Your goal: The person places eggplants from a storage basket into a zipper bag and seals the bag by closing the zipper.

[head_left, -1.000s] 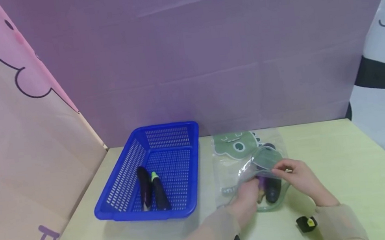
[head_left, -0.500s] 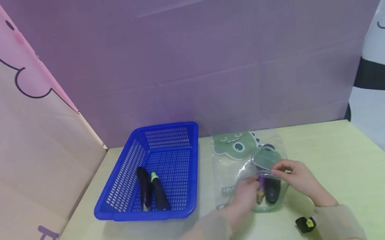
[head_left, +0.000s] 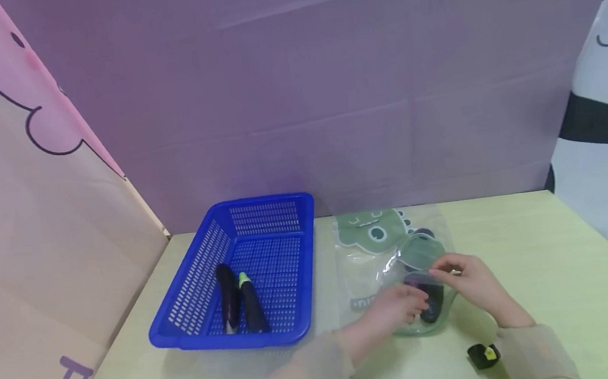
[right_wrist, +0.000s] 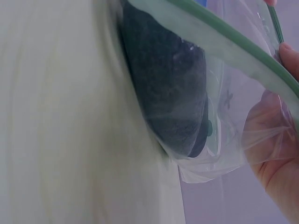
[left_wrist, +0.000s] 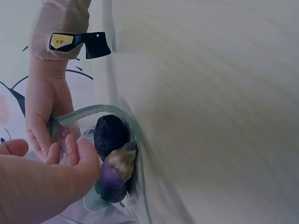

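Note:
A clear zip bag (head_left: 358,271) with a green zip edge and a printed green cartoon lies on the table. My right hand (head_left: 472,280) pinches the bag's mouth and holds it up. Two dark eggplants show inside in the left wrist view: a black wrinkled end (left_wrist: 110,135) and a purple one with a tan stem (left_wrist: 116,172). My left hand (head_left: 393,310) is at the bag's mouth beside them, fingers loosely bent and holding nothing. In the right wrist view a dark eggplant (right_wrist: 163,79) presses against the clear film.
A blue plastic basket (head_left: 312,263) stands left of the bag. In it lie a dark eggplant (head_left: 228,295) and another with a green tip (head_left: 252,305). Behind the table hangs a purple backdrop (head_left: 270,93). Black wrist straps (head_left: 483,356) are near the sleeves.
My left hand has shifted right across the bag's mouth, and its fingers now cover the purple eggplant in the head view. My right hand has kept its place on the bag.

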`<state>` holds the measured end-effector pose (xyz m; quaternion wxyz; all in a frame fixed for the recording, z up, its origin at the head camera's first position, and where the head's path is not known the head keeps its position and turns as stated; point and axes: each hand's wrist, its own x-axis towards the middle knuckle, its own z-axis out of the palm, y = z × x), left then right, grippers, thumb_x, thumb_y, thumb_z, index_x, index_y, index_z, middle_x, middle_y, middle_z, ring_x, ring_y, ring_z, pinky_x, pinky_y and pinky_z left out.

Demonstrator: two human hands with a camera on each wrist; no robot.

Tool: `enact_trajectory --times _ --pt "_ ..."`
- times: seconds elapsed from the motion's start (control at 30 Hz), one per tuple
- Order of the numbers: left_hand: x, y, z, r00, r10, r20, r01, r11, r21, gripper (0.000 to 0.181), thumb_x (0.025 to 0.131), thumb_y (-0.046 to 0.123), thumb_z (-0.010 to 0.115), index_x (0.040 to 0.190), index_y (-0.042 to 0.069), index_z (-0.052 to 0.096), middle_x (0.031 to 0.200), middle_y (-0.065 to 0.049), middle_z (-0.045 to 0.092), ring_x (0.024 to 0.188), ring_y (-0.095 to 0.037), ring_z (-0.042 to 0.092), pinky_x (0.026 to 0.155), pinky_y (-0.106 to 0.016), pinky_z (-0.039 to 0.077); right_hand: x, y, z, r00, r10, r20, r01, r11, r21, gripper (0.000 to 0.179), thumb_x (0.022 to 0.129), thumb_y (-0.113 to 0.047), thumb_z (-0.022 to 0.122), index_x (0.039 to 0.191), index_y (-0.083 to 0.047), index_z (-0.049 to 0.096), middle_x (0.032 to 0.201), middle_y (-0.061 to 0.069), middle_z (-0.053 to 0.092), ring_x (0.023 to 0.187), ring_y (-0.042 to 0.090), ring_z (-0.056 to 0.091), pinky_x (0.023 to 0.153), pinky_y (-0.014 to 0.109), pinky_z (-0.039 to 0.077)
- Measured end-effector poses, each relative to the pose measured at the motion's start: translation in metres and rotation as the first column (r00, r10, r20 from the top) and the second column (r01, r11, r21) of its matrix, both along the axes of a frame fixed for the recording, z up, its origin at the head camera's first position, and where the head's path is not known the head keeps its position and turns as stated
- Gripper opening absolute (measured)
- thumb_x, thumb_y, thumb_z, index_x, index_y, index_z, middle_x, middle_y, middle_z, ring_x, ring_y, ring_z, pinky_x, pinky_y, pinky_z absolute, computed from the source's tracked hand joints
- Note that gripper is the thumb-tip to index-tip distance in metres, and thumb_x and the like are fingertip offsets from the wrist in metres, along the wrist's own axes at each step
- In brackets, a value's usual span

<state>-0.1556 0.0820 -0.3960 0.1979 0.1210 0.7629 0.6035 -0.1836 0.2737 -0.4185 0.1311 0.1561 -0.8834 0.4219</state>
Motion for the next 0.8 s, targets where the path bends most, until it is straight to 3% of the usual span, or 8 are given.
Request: enact_trajectory --times 0.2,0.37,0.53,0.8 --pt "0.000 -0.008 0.005 0.993 -0.116 -0.035 0.111 0.986 -0.125 0.025 0.089 0.014 0.057 0.109 0.000 0.064 0.092 -0.003 0.064 0.084 -0.017 0.060 0.072 -0.024 0.052 0.001 0.000 0.000 1.000 0.003 -0.002 -0.003 1.000 -0.003 0.005 0.087 -0.007 0.065 0.087 -0.004 0.069 0.085 0.007 0.069 0.075 -0.006 0.054 0.066 0.018 0.050" --pt "-0.003 -0.014 0.013 0.984 -0.163 -0.078 0.144 0.968 -0.204 0.026 0.090 0.021 0.057 0.107 0.004 0.066 0.091 -0.003 0.066 0.081 -0.014 0.059 0.069 -0.022 0.048 0.002 0.000 0.002 1.000 0.006 0.001 -0.006 1.000 -0.003 0.005 0.087 -0.007 0.065 0.087 -0.004 0.069 0.085 0.007 0.069 0.074 -0.006 0.054 0.066 0.018 0.050" --pt "-0.005 -0.018 0.022 0.975 -0.194 -0.105 0.172 0.966 -0.191 0.026 0.092 0.023 0.055 0.106 0.004 0.066 0.096 -0.003 0.069 0.085 -0.013 0.063 0.078 -0.025 0.051 0.001 -0.001 0.002 1.000 0.001 0.000 -0.001 1.000 -0.001 0.005 0.087 -0.007 0.065 0.086 -0.004 0.069 0.085 0.007 0.069 0.074 -0.006 0.054 0.064 0.019 0.050" --pt "-0.006 -0.027 0.042 0.963 -0.248 -0.103 0.233 0.963 -0.135 0.032 0.097 0.025 0.048 0.114 0.003 0.063 0.107 -0.007 0.068 0.099 -0.022 0.065 0.086 -0.026 0.052 0.000 0.000 0.000 1.000 0.006 -0.008 -0.005 1.000 0.008 0.004 0.086 -0.006 0.065 0.085 -0.004 0.068 0.081 0.003 0.068 0.072 -0.006 0.053 0.063 0.019 0.049"
